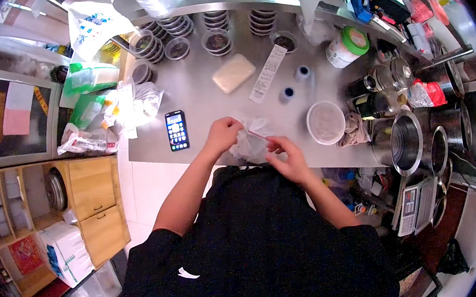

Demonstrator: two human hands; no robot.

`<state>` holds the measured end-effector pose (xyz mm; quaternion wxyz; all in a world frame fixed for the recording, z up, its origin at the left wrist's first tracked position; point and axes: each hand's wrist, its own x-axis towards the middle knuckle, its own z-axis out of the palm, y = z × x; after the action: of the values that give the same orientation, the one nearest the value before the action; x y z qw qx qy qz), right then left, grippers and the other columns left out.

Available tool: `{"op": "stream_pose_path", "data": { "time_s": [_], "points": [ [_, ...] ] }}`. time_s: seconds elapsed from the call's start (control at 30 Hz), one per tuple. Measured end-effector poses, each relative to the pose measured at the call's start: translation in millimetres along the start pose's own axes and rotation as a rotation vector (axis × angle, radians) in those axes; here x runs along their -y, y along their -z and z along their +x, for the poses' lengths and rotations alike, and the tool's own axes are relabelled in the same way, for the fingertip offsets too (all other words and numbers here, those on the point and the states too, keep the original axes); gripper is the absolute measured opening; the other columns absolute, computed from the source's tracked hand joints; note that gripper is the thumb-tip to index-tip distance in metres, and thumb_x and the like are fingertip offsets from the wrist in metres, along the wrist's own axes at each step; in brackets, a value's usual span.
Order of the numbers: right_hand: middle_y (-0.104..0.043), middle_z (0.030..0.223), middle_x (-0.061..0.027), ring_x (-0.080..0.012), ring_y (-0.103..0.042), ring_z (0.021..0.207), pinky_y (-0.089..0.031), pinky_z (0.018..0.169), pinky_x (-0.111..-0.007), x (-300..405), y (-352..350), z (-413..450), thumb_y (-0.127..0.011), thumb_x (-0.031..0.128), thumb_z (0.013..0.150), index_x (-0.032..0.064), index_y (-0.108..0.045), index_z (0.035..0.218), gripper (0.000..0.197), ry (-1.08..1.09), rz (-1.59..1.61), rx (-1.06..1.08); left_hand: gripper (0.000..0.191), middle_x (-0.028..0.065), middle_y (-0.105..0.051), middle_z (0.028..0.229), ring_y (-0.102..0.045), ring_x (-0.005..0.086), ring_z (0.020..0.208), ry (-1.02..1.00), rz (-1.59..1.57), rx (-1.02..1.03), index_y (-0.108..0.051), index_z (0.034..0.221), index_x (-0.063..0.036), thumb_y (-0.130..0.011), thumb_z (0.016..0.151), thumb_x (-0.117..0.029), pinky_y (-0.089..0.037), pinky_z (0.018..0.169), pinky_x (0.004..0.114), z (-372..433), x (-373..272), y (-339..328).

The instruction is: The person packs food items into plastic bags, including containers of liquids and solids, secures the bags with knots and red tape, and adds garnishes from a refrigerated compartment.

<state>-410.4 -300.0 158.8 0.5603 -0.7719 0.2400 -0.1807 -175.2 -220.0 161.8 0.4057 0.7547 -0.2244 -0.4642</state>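
Near the front edge of the steel table (196, 91), a translucent plastic bag (249, 147) lies between my two hands. My left hand (224, 134) pinches one end of a thin red strip (257, 135) just above the bag. At the strip's other end is my right hand (285, 156), its thumb and fingers curled; whether they grip the strip is hard to tell. What the bag holds cannot be made out. A lit smartphone (177, 130) lies left of my left hand. Beyond the bag are a printed paper slip (268, 74) and a pale rectangular block or box (234, 73).
Stacked lidded plastic tubs (217, 41) line the table's back under a steel shelf (235, 4). At right stand a round white-lidded tub (326, 122), a crumpled cloth (352, 129), a green-lidded jar (347, 46) and steel pots (407, 142). Bags (88, 112) crowd the left.
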Motion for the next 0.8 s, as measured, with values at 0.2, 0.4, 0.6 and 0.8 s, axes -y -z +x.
{"op": "stream_pose_path", "data": {
  "time_s": [0.2, 0.4, 0.6, 0.8],
  "points": [
    [-0.059, 0.113, -0.0137, -0.0264, -0.064, 0.091, -0.053, 0.081, -0.037, 12.5, -11.1, 1.5, -0.072, 0.023, 0.087, 0.0107, -0.054, 0.135, 0.053, 0.040, -0.180, 0.146, 0.020, 0.0063, -0.064, 0.069, -0.056, 0.0128, 0.054, 0.009, -0.119, 0.039, -0.071, 0.091, 0.0023, -0.067, 0.086, -0.017, -0.047, 0.052, 0.028, -6.3, -1.1, -1.3],
    [-0.058, 0.112, -0.0145, -0.0285, -0.064, 0.090, -0.053, 0.079, -0.040, 8.9, -14.5, 3.5, -0.069, 0.031, 0.090, 0.0154, -0.050, 0.141, 0.057, -0.018, -0.277, 0.245, 0.017, 0.0064, -0.065, 0.076, -0.059, 0.0141, 0.063, 0.064, -0.155, 0.032, -0.068, 0.092, 0.0001, -0.065, 0.090, -0.016, -0.049, 0.060, 0.027, -14.6, 8.9, -2.9],
    [-0.058, 0.109, -0.0132, -0.0262, -0.064, 0.087, -0.054, 0.076, -0.040, 4.0, -18.2, 3.8, -0.069, 0.030, 0.090, 0.0154, -0.051, 0.141, 0.057, -0.043, -0.134, 0.211, 0.017, 0.0063, -0.065, 0.084, -0.060, 0.0148, 0.066, 0.074, -0.365, -0.003, -0.066, 0.098, -0.0007, -0.062, 0.093, -0.016, -0.052, 0.063, 0.030, -21.5, 26.2, -8.8],
    [-0.061, 0.095, -0.0097, -0.0219, -0.062, 0.079, -0.053, 0.074, -0.037, -13.2, -26.3, 26.9, -0.073, 0.022, 0.085, 0.0107, -0.061, 0.127, 0.044, -0.159, 0.049, -0.015, 0.015, 0.0075, -0.065, 0.089, -0.062, 0.0169, 0.069, 0.128, -0.582, -0.007, -0.063, 0.101, -0.0026, -0.059, 0.095, -0.016, -0.052, 0.067, 0.032, -25.6, 39.3, -9.9]
  ]
}}
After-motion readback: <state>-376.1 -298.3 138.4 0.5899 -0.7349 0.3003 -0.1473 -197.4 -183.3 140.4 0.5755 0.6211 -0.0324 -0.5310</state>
